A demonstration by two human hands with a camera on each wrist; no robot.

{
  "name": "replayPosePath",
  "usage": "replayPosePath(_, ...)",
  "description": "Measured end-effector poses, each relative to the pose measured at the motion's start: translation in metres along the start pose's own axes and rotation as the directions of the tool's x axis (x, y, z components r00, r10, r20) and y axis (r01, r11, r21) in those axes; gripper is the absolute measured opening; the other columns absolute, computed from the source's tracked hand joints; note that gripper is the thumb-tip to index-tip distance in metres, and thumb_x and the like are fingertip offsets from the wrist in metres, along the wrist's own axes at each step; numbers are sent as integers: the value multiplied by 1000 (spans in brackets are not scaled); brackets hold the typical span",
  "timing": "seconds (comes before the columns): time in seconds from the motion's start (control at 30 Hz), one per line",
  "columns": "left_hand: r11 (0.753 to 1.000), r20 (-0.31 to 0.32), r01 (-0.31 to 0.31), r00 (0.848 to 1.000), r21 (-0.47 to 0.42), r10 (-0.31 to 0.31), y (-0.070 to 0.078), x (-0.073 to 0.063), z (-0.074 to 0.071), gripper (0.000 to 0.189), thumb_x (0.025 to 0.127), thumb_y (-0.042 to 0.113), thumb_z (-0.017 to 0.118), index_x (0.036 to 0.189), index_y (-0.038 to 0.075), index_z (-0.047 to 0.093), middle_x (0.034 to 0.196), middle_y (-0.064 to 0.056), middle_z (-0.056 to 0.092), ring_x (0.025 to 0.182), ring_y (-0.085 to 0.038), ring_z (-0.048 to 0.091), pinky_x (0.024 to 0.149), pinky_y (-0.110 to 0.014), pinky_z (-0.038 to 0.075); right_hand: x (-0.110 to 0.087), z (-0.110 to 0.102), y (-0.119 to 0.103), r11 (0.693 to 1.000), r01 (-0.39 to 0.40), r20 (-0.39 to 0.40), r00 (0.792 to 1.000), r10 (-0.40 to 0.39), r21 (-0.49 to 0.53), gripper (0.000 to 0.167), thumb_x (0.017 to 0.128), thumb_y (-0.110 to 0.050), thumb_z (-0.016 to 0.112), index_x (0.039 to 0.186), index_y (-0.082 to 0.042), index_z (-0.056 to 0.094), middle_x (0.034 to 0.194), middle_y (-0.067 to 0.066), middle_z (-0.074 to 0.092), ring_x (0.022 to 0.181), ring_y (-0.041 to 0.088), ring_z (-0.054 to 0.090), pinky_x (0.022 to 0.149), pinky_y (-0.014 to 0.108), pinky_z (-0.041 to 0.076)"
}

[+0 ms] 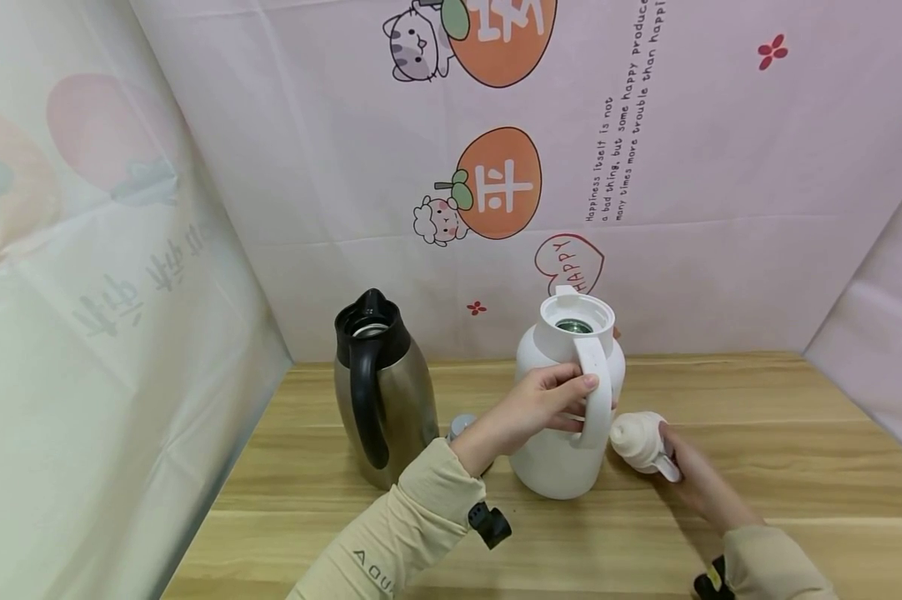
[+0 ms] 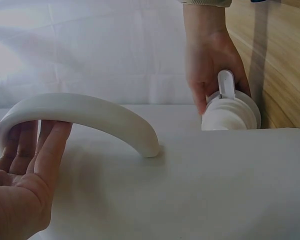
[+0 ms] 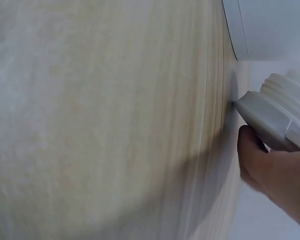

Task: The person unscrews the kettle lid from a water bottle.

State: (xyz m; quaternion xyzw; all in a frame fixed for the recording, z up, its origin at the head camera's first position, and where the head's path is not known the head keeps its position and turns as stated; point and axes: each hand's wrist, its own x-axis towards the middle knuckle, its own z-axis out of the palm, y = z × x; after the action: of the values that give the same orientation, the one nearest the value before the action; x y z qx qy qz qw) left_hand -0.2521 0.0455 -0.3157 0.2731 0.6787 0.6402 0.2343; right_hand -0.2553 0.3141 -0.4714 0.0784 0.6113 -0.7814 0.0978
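A white thermos jug (image 1: 556, 467) stands upright on the table with its mouth uncovered. My left hand (image 1: 539, 402) holds its handle (image 1: 595, 392), the fingers curled through the loop in the left wrist view. Right of the jug, my right hand (image 1: 689, 471) grips a white jug lid (image 1: 637, 438) with a threaded stopper and a small lever. The lid is tilted on its side, low over the table, its stopper end toward the jug. In the right wrist view, the lid's edge (image 3: 262, 117) is at or just above the wood; contact is unclear.
To the left stands a steel thermos jug (image 1: 406, 408) with a black handle and open black top. A small grey-topped object (image 1: 462, 425) sits between the jugs, partly hidden by my left arm. A printed white cloth (image 1: 346, 208) hangs behind the wooden table (image 1: 781, 467).
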Motion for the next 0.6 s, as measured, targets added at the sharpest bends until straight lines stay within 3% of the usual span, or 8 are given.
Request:
replayPosePath(0.1, 1000, -1, 1, 1000, 2, -1, 0, 0, 0, 36, 102, 23, 43, 125, -4, 53, 122, -29, 61, 93, -15, 67, 82, -31, 58, -2, -1, -6, 985, -52, -54, 998, 43, -164, 44, 101, -45, 26, 119, -15, 53, 86, -23, 51, 82, -8, 48, 77, 13, 43)
replayPosePath(0.2, 1000, -3, 4, 1000, 0, -4, -2, 1, 0, 36, 102, 23, 43, 124, -4, 54, 122, -29, 61, 93, -15, 67, 82, -31, 58, -6, -2, -11, 951, -71, -102, 994, 42, -301, 67, 101, -46, 24, 143, 6, 25, 87, -22, 50, 81, -7, 48, 75, 16, 45)
replayPosePath(0.23, 1000, -3, 4, 1000, -1, -4, -2, 2, 0, 36, 102, 22, 43, 124, -4, 54, 121, -29, 61, 93, -15, 67, 82, -31, 58, -7, -3, -12, 949, -66, -111, 993, 33, -307, 69, 101, -45, 25, 144, 9, 21, 86, -21, 51, 80, -6, 49, 74, 16, 46)
replayPosePath(0.43, 1000, 5, -6, 1000, 3, 6, -3, 3, 0, 36, 102, 22, 43, 122, -5, 54, 121, -29, 61, 96, -19, 68, 82, -30, 58, -8, -9, -12, 936, -47, -170, 985, -14, -348, 46, 103, -30, 31, 124, 9, 45, 79, -17, 54, 73, -3, 52, 68, 18, 48)
replayPosePath(0.53, 1000, 7, -1, 1000, 4, 1, -3, 3, 0, 36, 102, 23, 43, 123, -4, 54, 122, -29, 61, 97, -19, 68, 82, -30, 57, -8, -11, -11, 903, -59, -186, 982, -24, -426, 56, 103, -26, 30, 131, 22, 34, 81, -14, 56, 72, -4, 52, 67, 18, 49)
replayPosePath(0.6, 1000, 2, -3, 1000, 2, 3, -3, 2, 0, 35, 102, 22, 44, 122, -5, 54, 121, -29, 62, 97, -20, 68, 82, -31, 58, -7, -14, -10, 886, -68, -175, 985, -15, -458, 59, 103, -26, 29, 135, 25, 27, 87, -6, 61, 73, -6, 52, 67, 17, 49)
